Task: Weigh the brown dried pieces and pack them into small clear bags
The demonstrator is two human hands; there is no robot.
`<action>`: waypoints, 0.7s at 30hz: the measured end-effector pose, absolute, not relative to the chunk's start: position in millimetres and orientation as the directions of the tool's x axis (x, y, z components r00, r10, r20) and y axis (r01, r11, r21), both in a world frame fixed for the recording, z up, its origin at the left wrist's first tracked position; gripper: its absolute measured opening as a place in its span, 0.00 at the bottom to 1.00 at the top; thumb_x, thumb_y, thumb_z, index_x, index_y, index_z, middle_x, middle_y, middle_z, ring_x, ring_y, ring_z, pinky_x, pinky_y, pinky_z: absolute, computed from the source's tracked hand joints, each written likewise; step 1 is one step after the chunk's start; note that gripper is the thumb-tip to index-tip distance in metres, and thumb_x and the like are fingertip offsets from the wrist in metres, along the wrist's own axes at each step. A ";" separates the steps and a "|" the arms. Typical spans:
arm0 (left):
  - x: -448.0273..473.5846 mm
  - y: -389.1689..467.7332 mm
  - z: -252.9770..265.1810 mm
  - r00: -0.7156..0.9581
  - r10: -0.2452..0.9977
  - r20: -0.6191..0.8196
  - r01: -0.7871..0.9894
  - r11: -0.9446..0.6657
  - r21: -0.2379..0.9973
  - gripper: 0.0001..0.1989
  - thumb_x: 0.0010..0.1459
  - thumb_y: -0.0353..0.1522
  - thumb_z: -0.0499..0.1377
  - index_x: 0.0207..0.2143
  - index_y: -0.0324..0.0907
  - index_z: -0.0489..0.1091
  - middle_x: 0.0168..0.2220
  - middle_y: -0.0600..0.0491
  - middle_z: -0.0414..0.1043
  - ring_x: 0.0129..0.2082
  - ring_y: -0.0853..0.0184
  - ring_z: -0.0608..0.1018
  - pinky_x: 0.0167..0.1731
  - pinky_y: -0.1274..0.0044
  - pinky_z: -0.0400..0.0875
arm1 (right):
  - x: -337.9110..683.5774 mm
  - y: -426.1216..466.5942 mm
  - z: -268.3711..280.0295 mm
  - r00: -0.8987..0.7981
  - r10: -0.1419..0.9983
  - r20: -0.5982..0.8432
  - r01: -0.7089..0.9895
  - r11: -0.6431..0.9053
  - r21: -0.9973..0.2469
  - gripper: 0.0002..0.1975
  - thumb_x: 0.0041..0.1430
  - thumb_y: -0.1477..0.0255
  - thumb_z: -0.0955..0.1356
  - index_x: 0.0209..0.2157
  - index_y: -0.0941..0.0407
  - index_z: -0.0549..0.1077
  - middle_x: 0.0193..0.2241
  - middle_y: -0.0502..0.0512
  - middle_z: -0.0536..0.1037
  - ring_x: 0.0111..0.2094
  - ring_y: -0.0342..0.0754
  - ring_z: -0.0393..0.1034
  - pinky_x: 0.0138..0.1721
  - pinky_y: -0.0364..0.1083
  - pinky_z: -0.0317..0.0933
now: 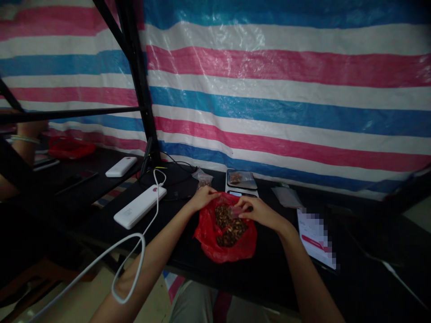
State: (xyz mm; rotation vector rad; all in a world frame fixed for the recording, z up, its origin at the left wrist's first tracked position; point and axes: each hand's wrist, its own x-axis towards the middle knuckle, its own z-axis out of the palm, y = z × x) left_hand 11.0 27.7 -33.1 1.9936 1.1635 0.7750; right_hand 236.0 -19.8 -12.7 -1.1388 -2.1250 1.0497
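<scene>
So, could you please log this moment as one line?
left hand: at red bag; right hand: holds translucent item; in bag: brown pieces

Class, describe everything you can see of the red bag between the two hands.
The red bag looks like thin, crinkled, slightly shiny plastic. It sits open on the black table, mouth facing up, sides slumped outward in folds. Inside lie many small brown pieces. The left hand holds its far left rim; the right hand is at its right side, contact unclear.
</scene>
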 end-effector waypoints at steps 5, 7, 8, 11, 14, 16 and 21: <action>15.8 30.6 -38.1 0.317 0.943 0.099 0.390 -0.225 0.893 0.21 0.47 0.44 0.54 0.21 0.34 0.72 0.14 0.57 0.61 0.16 0.76 0.59 0.17 0.83 0.51 | 222.3 -14.9 -27.0 -0.502 0.857 0.118 0.445 0.373 -0.814 0.09 0.42 0.77 0.68 0.30 0.56 0.69 0.23 0.49 0.73 0.23 0.44 0.68 0.23 0.41 0.61; 16.0 30.4 -36.5 0.316 0.944 0.094 0.327 -0.201 0.923 0.22 0.46 0.45 0.54 0.21 0.33 0.72 0.14 0.56 0.62 0.16 0.76 0.59 0.17 0.82 0.51 | 216.6 -15.0 -30.1 -0.505 0.858 0.097 0.411 0.338 -0.847 0.09 0.43 0.76 0.68 0.31 0.56 0.68 0.21 0.47 0.73 0.20 0.43 0.68 0.22 0.41 0.61; 15.9 30.0 -35.3 0.317 0.944 0.091 0.297 -0.191 0.936 0.22 0.46 0.46 0.55 0.20 0.33 0.72 0.14 0.56 0.62 0.16 0.76 0.59 0.17 0.82 0.52 | 213.8 -15.5 -30.6 -0.507 0.858 0.086 0.394 0.319 -0.862 0.09 0.44 0.76 0.67 0.32 0.56 0.68 0.20 0.47 0.73 0.20 0.42 0.68 0.21 0.41 0.61; 16.1 28.2 -32.4 0.320 0.944 0.081 0.232 -0.161 0.959 0.23 0.44 0.46 0.56 0.20 0.32 0.72 0.14 0.56 0.61 0.16 0.76 0.59 0.18 0.82 0.52 | 205.8 -17.9 -29.3 -0.497 0.865 0.063 0.350 0.267 -0.898 0.10 0.43 0.78 0.67 0.31 0.56 0.67 0.21 0.46 0.73 0.18 0.41 0.67 0.22 0.41 0.61; 17.1 27.1 -33.0 0.323 0.945 0.058 0.174 -0.119 0.978 0.22 0.43 0.46 0.57 0.23 0.32 0.72 0.15 0.56 0.63 0.16 0.76 0.60 0.18 0.82 0.53 | 199.5 -19.3 -29.1 -0.494 0.868 0.053 0.290 0.222 -0.931 0.10 0.42 0.78 0.66 0.30 0.56 0.67 0.21 0.46 0.71 0.20 0.41 0.67 0.22 0.41 0.62; 17.4 27.9 -35.2 0.320 0.947 0.033 0.146 -0.083 0.986 0.22 0.42 0.46 0.58 0.23 0.32 0.72 0.15 0.56 0.63 0.16 0.76 0.60 0.18 0.81 0.52 | 197.3 -18.8 -31.2 -0.507 0.861 0.054 0.254 0.209 -0.944 0.10 0.42 0.78 0.67 0.30 0.56 0.67 0.21 0.46 0.71 0.20 0.41 0.67 0.22 0.41 0.62; 15.9 34.3 -43.7 0.284 0.959 -0.004 0.179 -0.049 0.983 0.24 0.39 0.49 0.58 0.17 0.34 0.68 0.12 0.59 0.57 0.14 0.77 0.57 0.17 0.81 0.48 | 195.9 -15.9 -36.5 -0.553 0.828 0.098 0.233 0.267 -0.935 0.12 0.42 0.78 0.67 0.33 0.55 0.68 0.23 0.46 0.71 0.20 0.40 0.66 0.23 0.41 0.62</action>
